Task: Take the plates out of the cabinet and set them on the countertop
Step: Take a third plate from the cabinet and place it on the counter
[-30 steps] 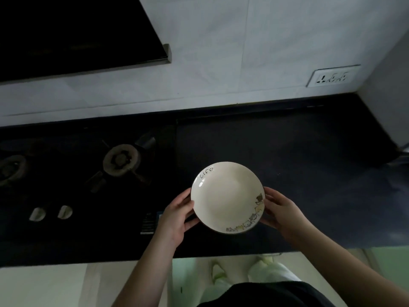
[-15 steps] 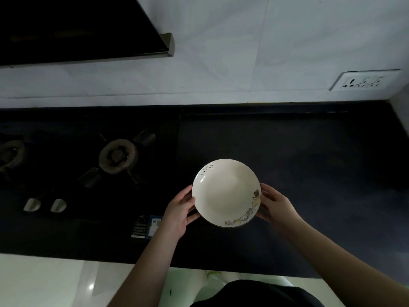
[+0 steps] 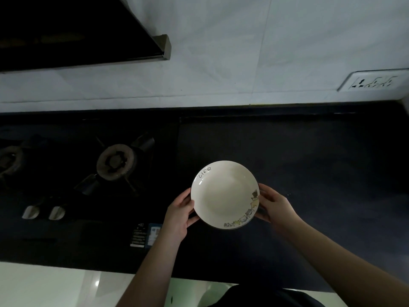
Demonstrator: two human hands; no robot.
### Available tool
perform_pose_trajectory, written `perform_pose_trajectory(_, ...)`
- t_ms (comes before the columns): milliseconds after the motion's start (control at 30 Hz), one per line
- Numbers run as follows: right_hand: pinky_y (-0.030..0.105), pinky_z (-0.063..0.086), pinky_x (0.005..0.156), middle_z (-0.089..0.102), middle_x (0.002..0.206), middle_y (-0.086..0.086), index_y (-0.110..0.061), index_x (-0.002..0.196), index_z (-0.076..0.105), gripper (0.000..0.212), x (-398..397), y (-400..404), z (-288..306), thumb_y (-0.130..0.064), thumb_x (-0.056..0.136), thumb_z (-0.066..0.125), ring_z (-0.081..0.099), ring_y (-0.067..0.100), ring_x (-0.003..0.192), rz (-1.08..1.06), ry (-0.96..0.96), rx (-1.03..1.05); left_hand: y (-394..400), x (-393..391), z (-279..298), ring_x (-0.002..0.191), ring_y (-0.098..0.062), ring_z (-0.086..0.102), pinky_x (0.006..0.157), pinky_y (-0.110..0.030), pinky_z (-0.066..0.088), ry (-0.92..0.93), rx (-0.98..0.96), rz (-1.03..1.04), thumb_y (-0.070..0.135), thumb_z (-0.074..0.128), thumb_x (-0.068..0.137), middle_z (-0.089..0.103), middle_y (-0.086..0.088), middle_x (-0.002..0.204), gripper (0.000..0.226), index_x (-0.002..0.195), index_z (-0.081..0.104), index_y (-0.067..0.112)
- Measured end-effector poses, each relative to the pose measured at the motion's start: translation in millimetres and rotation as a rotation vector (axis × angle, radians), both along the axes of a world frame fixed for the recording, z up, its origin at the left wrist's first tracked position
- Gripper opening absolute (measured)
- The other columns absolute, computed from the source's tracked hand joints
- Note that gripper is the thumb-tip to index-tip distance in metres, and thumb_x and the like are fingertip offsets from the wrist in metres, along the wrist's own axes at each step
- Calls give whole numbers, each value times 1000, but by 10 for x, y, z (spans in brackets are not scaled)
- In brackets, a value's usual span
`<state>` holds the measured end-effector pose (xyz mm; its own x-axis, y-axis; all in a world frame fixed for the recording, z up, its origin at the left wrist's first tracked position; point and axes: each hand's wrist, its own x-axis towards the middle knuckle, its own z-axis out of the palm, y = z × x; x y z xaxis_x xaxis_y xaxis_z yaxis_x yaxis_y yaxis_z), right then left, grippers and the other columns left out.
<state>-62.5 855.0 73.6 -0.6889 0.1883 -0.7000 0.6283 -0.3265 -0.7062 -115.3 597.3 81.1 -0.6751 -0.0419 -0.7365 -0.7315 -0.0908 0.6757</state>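
a dark counter (image 3: 309, 165) runs from the stove (image 3: 88, 173) on the left to the right edge of the view, and the stretch to the right of the stove is bare, with open room behind and to the right of the plate (image 3: 223, 193). the counter's front edge crosses the lower part of the view, and pale floor shows below it. the back edge meets a white wall (image 3: 243, 52) that carries a socket plate (image 3: 374, 82), cut off at the right border. a black range hood (image 3: 77, 29) hangs over the stove at upper left, its corner jutting out. the light is dim, so the stove's far left burner, its two knobs (image 3: 43, 212) and a label near its front are hard to make out. the plate is white, with the word "life" on its far rim and small cartoon figures along the near right rim. it sits above the counter just right of the stove; whether it touches the surface cannot be told. the left hand (image 3: 180, 214) closes on its left rim, thumb on top and fingers curled beneath, and the right hand (image 3: 275, 207) clasps the right rim the same way. the fingertips under the plate are hidden.
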Motion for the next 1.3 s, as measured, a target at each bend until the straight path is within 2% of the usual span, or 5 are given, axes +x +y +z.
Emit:
perform_pose_trajectory(233,39,61,71,74,108,-5,-30,119,64,30,-17,-30,-16,-13,96,57,72,16,93,-11,-17,-1,-27,-39,-10,116,-20,63,76,-41,60,10,-23,-7,7,59,97,66,5,128,39,124,64,35)
perform_pose_trajectory(833,37,62,67,74,99,-10,-42,106,65,31,-43,-109,17,-15,98,54,72,13,89,92,-3,249,-21,-203,-83,109,-18,63,60,-29,60,80,-167,-120,2,61,95,61,11,110,45,102,67,46)
perform_pose_trajectory(967,44,62,73,74,101,-7,-35,117,65,31,-18,-148,13,-15,98,54,71,18,95,65,-2,274,-19,-245,-113,110,-19,61,58,-27,57,91,-199,-129,1,60,95,57,7,114,44,124,65,35)
perform_pose_trajectory(1167,36,62,69,76,94,-8,-32,118,66,30,4,-194,47,-13,97,53,73,14,86,35,-10,278,-64,-205,-122,112,-17,59,62,-28,60,137,-150,-139,3,60,96,58,7,119,41,120,65,36)
perform_pose_trajectory(1300,36,59,76,72,99,-7,-28,129,58,32,-7,-214,42,-19,98,53,69,15,92,106,-18,388,-41,-131,-136,93,-6,57,55,-21,56,252,-294,-217,6,57,98,53,9,119,44,135,57,30)
